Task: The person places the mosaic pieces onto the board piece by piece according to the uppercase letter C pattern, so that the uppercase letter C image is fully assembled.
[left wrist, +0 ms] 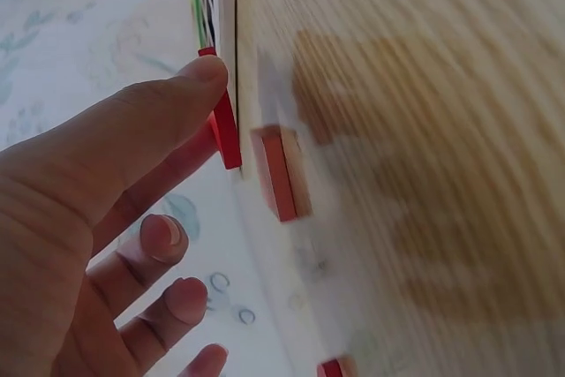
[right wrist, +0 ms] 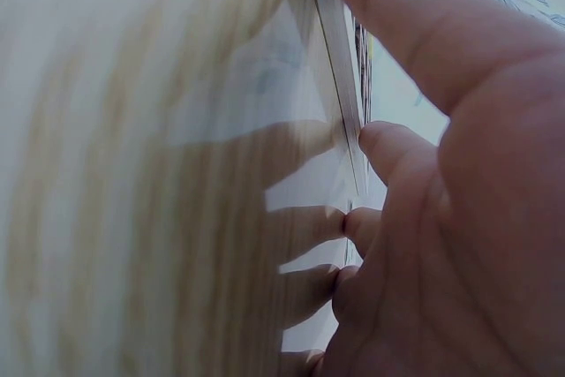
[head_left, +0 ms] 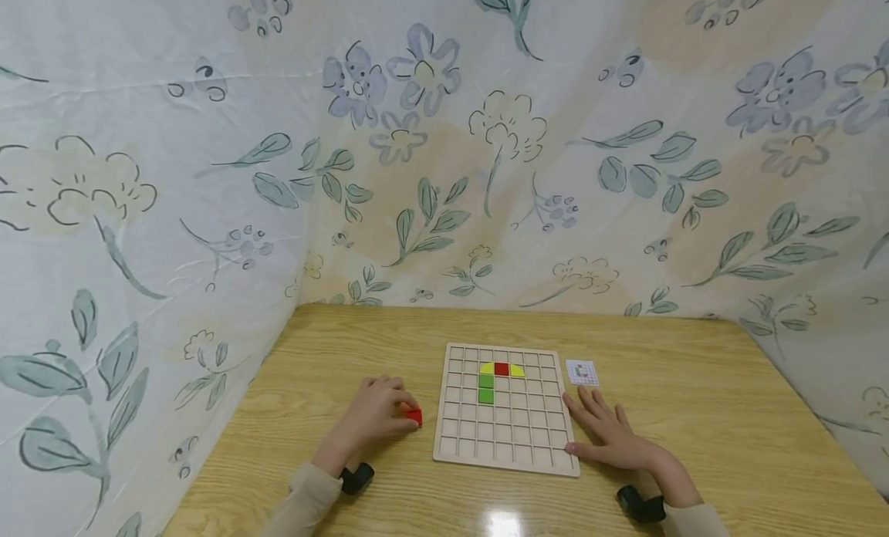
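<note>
My left hand [head_left: 375,412] is left of a wooden grid board [head_left: 447,429], pinching a red tile [left wrist: 227,130] between thumb and index finger. The other fingers are loosely bent in the left wrist view. Part of a second red piece [left wrist: 331,368] shows at that view's bottom edge. On the board are a red tile [head_left: 501,369], two yellow rounded tiles [head_left: 517,371] beside it, and green tiles [head_left: 486,396] below the left yellow one. My right hand [head_left: 611,438] lies with spread fingers at the board's right edge, its thumb and index finger touching the rim [right wrist: 331,33].
A small pattern card [head_left: 582,373] lies right of the board, just beyond the right fingertips. All this is on a shiny wood-grain table [head_left: 333,344]. Floral cloth [head_left: 444,174] hangs behind and at the sides.
</note>
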`<action>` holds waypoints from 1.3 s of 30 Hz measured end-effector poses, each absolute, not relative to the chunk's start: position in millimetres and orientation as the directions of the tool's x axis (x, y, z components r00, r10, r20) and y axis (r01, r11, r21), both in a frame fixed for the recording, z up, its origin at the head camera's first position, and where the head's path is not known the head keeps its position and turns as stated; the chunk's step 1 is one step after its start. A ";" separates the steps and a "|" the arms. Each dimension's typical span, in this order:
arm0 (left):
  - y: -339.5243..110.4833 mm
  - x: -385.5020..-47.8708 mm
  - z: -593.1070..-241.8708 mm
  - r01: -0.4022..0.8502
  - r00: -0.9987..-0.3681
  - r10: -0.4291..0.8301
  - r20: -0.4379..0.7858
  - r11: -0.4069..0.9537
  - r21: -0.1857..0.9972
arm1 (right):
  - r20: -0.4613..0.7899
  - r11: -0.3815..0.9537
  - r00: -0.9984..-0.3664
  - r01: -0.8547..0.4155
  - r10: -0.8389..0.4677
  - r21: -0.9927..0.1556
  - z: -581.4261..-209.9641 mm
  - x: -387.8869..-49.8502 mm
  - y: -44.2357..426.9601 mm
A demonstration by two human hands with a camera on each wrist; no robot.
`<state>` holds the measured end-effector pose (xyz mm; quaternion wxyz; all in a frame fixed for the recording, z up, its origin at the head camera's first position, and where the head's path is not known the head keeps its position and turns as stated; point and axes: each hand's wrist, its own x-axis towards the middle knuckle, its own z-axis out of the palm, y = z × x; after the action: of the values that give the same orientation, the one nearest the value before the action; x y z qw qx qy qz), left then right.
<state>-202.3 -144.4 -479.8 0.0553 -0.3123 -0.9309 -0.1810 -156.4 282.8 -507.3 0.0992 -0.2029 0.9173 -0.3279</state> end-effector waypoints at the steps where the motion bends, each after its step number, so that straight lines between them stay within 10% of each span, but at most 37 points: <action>1: -142.7 -203.0 -480.1 0.605 -0.796 0.566 0.214 0.738 0.300 | -0.052 0.703 -0.898 -0.305 -0.437 -0.642 -508.0 -156.9 283.1; 39: -75.7 -224.2 -483.5 0.679 -0.730 0.671 0.129 0.689 0.254 | -0.057 0.702 -0.898 -0.301 -0.437 -0.645 -506.4 -157.2 283.6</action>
<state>-224.2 -75.7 -483.5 0.0131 -0.3672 -0.9189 -0.1435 -157.2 283.6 -506.4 0.1031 -0.2011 0.9168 -0.3294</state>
